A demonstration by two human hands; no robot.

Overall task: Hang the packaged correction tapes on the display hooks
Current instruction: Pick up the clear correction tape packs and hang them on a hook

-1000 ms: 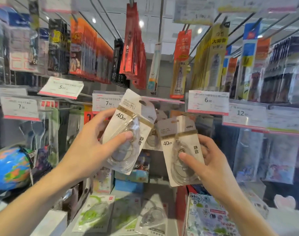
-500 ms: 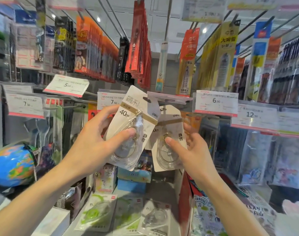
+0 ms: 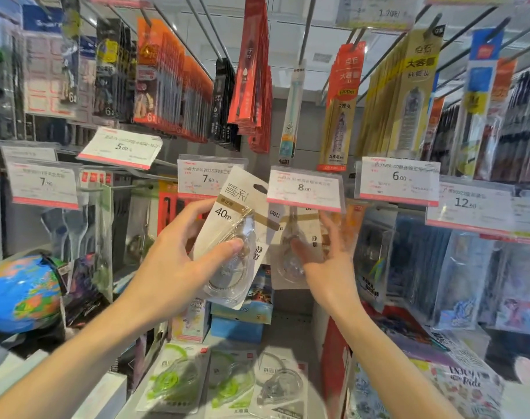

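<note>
So the thing that matters here: the left hand [image 3: 170, 267] grips one correction tape pack [image 3: 236, 237], thumb pressed on the clear bubble and fingers curled behind the card. The pack leans with its long axis running up and to the right, so the hang hole [image 3: 260, 189] at the top sits just left of the 8.00 price tag [image 3: 305, 189]. I'd guess the hook is behind that tag, though it's hidden. That makes the left hand the one that has to lift and slide the hole on.

The right hand [image 3: 327, 261] is up beside a second pack [image 3: 297, 246] hanging under that same tag. Fingers look spread and blurry, touching or just off the card, not really pinching it as far as I can tell.

Count: two beige packs up at the hands, one held, one apparently hung. Down on the shelf [image 3: 287, 331] lie three more packs [image 3: 227, 385], two green and one clear. Two hands in view.
</note>
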